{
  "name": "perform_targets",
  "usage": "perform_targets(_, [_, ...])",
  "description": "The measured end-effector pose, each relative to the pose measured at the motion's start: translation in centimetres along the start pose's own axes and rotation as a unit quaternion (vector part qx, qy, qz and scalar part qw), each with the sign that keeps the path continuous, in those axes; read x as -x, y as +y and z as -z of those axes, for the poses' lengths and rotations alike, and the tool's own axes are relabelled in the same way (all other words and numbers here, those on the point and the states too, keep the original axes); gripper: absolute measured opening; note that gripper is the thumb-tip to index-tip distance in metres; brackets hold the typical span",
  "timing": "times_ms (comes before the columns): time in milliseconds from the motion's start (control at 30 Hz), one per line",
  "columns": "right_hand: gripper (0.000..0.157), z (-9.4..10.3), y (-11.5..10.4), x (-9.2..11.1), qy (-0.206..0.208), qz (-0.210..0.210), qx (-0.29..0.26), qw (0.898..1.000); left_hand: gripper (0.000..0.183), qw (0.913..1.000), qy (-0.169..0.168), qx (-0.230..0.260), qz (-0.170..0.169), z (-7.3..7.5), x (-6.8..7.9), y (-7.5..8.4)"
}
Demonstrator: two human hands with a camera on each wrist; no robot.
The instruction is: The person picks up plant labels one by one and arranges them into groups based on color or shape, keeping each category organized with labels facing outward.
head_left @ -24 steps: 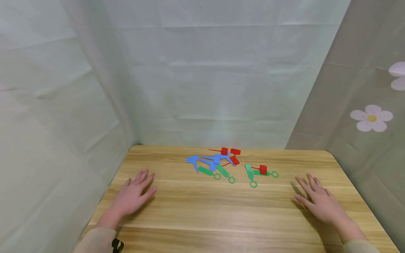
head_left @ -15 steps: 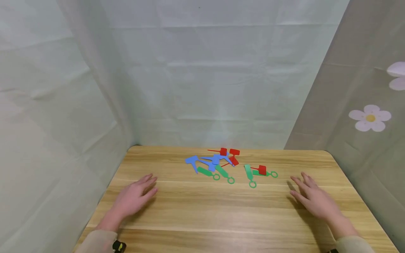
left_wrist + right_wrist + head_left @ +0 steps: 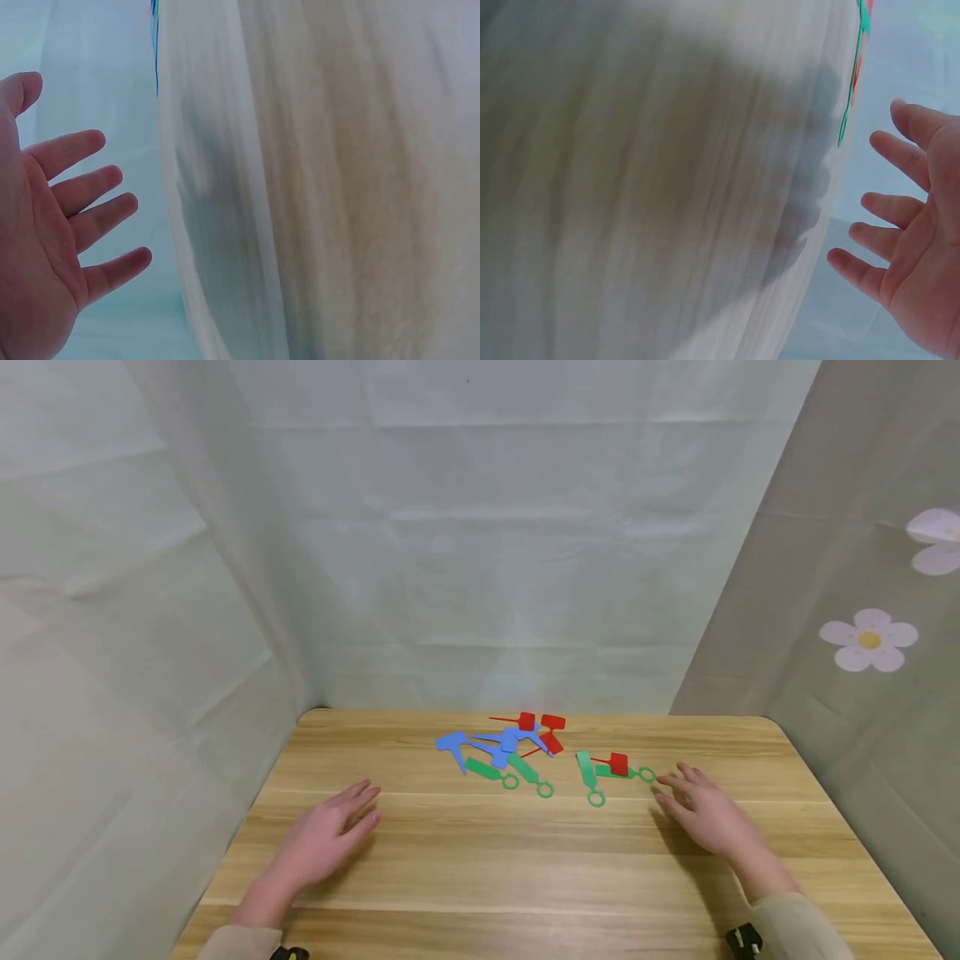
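Note:
A loose pile of flat plastic tags lies at the far middle of the wooden table (image 3: 480, 868): blue tags (image 3: 457, 745), red tags (image 3: 553, 722) and green ring-ended tags (image 3: 528, 772). Slightly right of it lie two more green tags (image 3: 587, 771) with a red tag (image 3: 618, 763) across one. My right hand (image 3: 701, 814) hovers open, fingers spread, its fingertips just right of that green pair, holding nothing. My left hand (image 3: 330, 835) is open and low over the table at the front left, well short of the pile. In the wrist views, the left palm (image 3: 52, 225) and the right palm (image 3: 915, 262) are empty.
Pale cloth walls (image 3: 480, 552) close in the table at the back and left; a grey flowered cloth (image 3: 862, 635) hangs on the right. The right wrist view catches a thin edge of green tag (image 3: 846, 124) against the blurred tabletop.
My right hand has moved left and forward, towards the right-hand green tags. My left hand has shifted a little to the right. The tags have not moved.

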State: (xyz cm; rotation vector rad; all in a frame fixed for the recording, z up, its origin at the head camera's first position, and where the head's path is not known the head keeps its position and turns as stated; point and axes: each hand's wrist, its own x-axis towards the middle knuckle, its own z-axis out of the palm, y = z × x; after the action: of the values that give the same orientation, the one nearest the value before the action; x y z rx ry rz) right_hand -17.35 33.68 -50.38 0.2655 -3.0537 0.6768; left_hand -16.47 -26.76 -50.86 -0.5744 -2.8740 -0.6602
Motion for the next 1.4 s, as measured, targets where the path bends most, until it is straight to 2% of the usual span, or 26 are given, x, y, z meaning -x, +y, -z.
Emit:
perform_targets(333, [0.045, -1.1, -1.8, -1.8, 0.009, -0.006, -0.023, 1.0, 0.047, 0.9994, 0.016, 0.015, -0.026, -0.4, 1.0, 0.8])
perform_targets(767, [0.043, -2.0, -2.7, -4.8, 0.024, -0.046, -0.015, 0.999, 0.05, 0.9994, 0.001, 0.029, -0.021, -0.9, 1.9, 1.1])
perform_targets(1067, [0.052, -2.5, -3.2, -6.6, 0.008, -0.082, 0.015, 0.997, 0.051, 0.999, -0.007, 0.038, -0.02, -1.1, 2.2, 1.2])
perform_targets(1400, [0.053, -2.9, -3.9, -7.4, -0.012, -0.098, 0.051, 0.994, 0.052, 0.9992, -0.011, 0.037, -0.009, -0.8, 2.4, 1.1])
